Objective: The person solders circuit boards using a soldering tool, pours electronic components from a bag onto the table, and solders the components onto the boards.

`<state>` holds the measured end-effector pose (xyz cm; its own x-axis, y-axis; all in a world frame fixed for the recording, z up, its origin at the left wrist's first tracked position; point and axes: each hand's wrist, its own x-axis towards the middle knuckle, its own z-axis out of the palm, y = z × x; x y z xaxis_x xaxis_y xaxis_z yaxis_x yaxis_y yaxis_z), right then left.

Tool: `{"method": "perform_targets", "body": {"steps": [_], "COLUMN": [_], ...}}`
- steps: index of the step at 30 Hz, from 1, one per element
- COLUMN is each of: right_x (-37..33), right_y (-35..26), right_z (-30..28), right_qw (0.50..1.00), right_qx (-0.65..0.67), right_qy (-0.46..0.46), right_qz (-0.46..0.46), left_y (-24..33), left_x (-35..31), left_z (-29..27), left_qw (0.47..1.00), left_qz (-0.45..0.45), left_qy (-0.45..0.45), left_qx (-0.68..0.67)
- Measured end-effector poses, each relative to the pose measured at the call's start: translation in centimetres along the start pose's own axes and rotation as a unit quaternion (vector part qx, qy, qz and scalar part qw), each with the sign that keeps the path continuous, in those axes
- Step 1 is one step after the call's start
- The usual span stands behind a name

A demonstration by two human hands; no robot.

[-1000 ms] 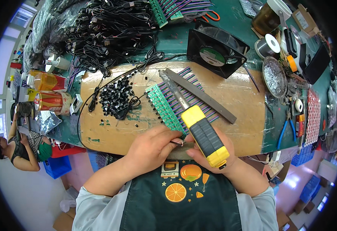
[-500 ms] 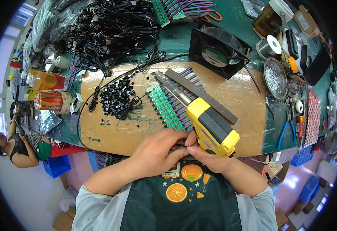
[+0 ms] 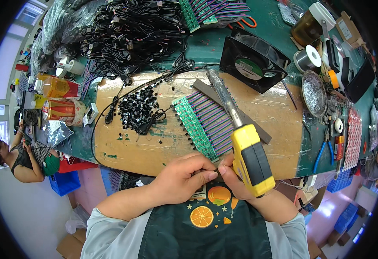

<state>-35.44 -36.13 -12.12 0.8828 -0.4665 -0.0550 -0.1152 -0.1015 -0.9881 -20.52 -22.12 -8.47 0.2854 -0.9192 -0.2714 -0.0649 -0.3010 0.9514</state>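
Observation:
My left hand [image 3: 184,176] is closed in a pinch at the table's near edge; what sits between its thumb and fingers is too small to make out. Just beside it, my right hand [image 3: 236,179] is closed around a yellow and black soldering gun [image 3: 253,159], its long metal barrel pointing away from me. The right thumb and fingertip come close to the left fingertips. Beyond my hands lies a row of green circuit boards [image 3: 193,129] with purple, black and teal wires. A dark flat bar [image 3: 258,128] rests across those wires, partly behind the barrel.
A heap of small black connectors [image 3: 138,108] lies left on the brown board [image 3: 120,153]. Bundled black cables [image 3: 128,39] pile up behind. A black fan [image 3: 254,60], solder spool [image 3: 307,59], metal bowl [image 3: 313,93] and blue pliers [image 3: 325,151] stand or lie right. Another person [image 3: 23,157] works far left.
My right hand has swung the soldering gun rightward, so its barrel points more straight ahead. My fingertips have drawn slightly apart. The whole view has shifted a little.

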Motion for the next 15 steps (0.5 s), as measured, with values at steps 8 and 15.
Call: {"method": "perform_targets", "body": {"steps": [8,15], "right_x": [0.5,0.4], "right_y": [-0.2,-0.6], "right_z": [-0.4,-2.3], "right_qw": [0.988,0.987], "right_qx": [-0.089,-0.130], "right_qy": [-0.002,0.090], "right_qz": [-0.124,-0.025], "left_y": [0.0,-0.5], "left_x": [-0.3,-0.3], "left_z": [-1.1,-3.6], "left_qw": [1.000,0.978], "left_qz": [0.008,0.088], "left_qy": [-0.014,0.073], "left_qx": [0.017,0.175]}}
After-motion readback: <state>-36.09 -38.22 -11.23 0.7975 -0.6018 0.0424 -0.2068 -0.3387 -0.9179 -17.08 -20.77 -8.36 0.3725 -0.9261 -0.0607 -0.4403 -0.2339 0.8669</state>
